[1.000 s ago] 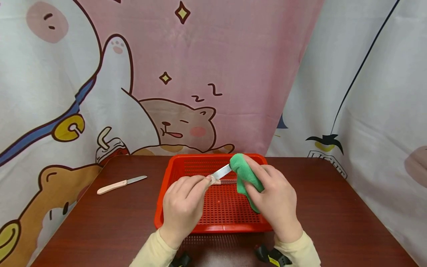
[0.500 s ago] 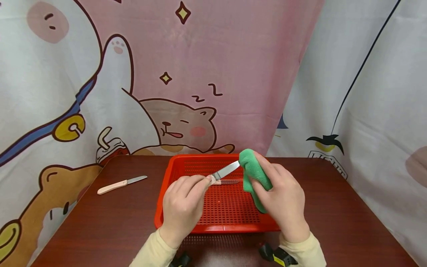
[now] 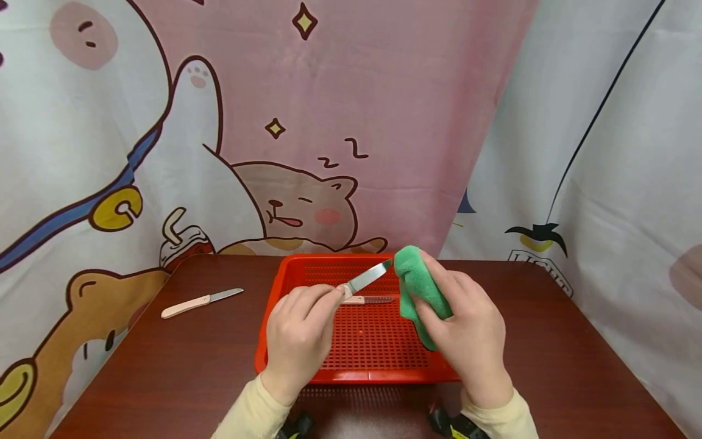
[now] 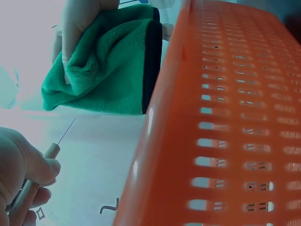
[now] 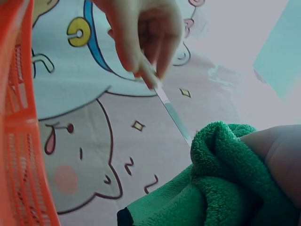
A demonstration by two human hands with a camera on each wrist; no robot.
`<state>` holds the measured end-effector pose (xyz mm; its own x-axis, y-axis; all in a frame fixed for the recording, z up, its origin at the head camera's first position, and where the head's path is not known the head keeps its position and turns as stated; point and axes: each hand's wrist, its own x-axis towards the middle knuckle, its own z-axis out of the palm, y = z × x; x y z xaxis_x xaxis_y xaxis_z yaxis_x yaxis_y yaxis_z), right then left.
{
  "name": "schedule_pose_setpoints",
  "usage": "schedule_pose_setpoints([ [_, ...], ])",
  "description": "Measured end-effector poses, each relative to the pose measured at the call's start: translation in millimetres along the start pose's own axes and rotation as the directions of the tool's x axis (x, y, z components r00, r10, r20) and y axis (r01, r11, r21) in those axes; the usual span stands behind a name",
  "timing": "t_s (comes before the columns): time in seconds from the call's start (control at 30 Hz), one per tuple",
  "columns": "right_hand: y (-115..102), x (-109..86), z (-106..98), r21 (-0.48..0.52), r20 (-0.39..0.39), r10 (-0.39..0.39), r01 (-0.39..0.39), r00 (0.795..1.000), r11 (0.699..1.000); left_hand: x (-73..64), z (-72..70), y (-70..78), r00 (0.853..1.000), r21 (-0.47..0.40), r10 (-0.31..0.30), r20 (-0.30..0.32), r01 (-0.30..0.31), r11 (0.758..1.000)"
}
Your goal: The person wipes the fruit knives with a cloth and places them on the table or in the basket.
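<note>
My left hand (image 3: 300,329) grips a small knife by its pale handle (image 4: 52,149), held above the basket. The knife's bare blade (image 3: 370,276) points up and to the right. My right hand (image 3: 466,326) holds a bunched green cloth (image 3: 419,292) with a dark edge strip, close to the blade's tip. In the right wrist view the cloth (image 5: 221,174) overlaps the tip of the blade (image 5: 173,115). Below the hands stands a red perforated plastic basket (image 3: 362,375). Inside it lies a second knife (image 3: 375,300) with a pale handle, partly hidden behind my left hand.
A third knife (image 3: 200,303) with a pale handle lies on the brown table (image 3: 214,366), left of the basket. A cartoon-printed curtain (image 3: 406,122) hangs right behind the table. Dark straps sit at both wrists.
My right hand has moved right with the cloth, off the blade, so more of the blade shows. The left hand has tilted the knife slightly. The basket stays put.
</note>
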<state>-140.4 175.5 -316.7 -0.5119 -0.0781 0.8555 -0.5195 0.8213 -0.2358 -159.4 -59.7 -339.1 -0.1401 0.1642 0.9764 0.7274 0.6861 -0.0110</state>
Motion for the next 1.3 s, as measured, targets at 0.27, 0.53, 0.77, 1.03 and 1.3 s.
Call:
schedule_pose_setpoints([
  [0.27, -16.7, -5.1, 13.3, 0.023, 0.066, -0.103, 0.102, 0.992, 0.995, -1.8, 1.7, -0.1, 1.000, 0.008, -0.008, 0.012, 0.008, 1.000],
  [0.53, -27.8, -11.7, 23.4, 0.049, 0.123, -0.135, 0.130, 0.983, 0.990, -3.9, 4.1, 1.8, 1.000, 0.009, -0.002, 0.005, 0.002, 1.000],
  [0.77, -30.3, -14.4, 28.1, 0.039, 0.147, -0.130, 0.126, 0.981, 0.991, -4.8, 3.9, 3.4, 1.000, 0.005, -0.002, 0.014, 0.002, 1.000],
  [1.03, -29.3, -14.1, 30.8, 0.034, 0.138, -0.128, 0.124, 0.982, 0.992, -2.3, 2.8, 3.8, 1.000, 0.001, 0.020, -0.008, -0.020, 1.000],
  [1.3, -23.3, -13.4, 33.7, 0.020, 0.141, -0.122, 0.120, 0.982, 0.993, -3.4, 4.4, 3.3, 1.000, -0.006, 0.023, -0.012, -0.023, 1.000],
])
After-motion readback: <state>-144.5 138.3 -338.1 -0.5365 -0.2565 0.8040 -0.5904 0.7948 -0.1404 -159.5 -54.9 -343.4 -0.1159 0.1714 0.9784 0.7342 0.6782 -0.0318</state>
